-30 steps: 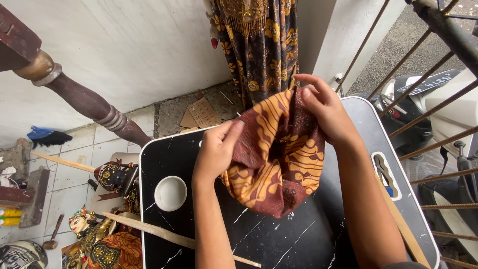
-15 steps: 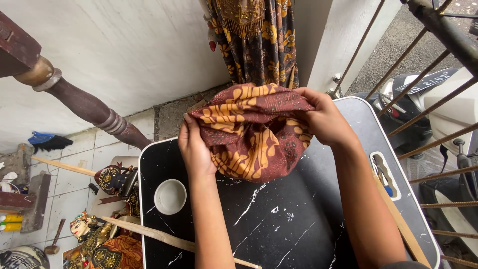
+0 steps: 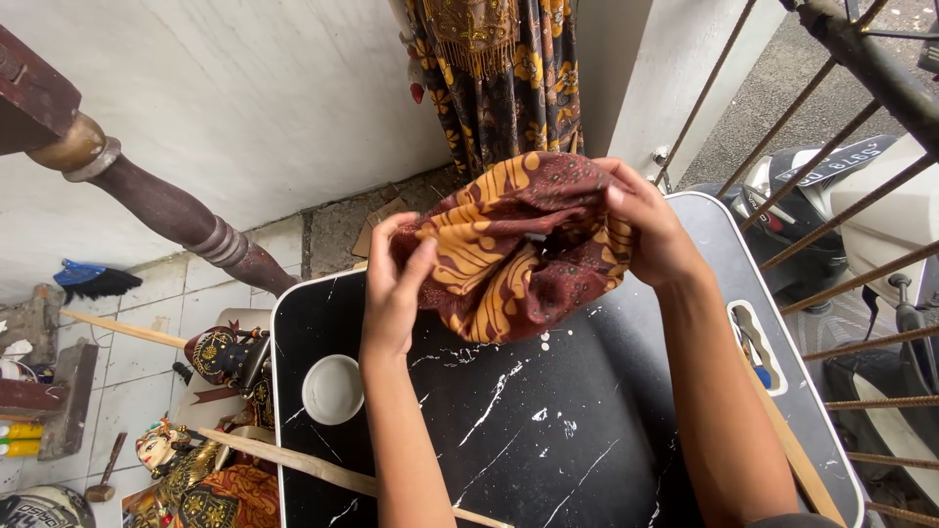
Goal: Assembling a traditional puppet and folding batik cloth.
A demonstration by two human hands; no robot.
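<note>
Bunched batik cloth [image 3: 514, 244] between left hand [image 3: 396, 284] and right hand [image 3: 650, 230], both hands seemingly clamped on its edges, above black table [image 3: 548, 430].

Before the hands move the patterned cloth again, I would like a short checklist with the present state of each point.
1. Left hand grips the batik cloth: ok, fingers pinch its left edge.
2. Right hand grips the cloth: ok, closed on the right edge.
3. Cloth is clear of the black tabletop: cannot tell, its lower fold hangs very close.
4. White cup is apart from the cloth: ok, it stands beside the left forearm.
5. Cloth is spread flat: not ok, it is bunched between the hands.
</note>
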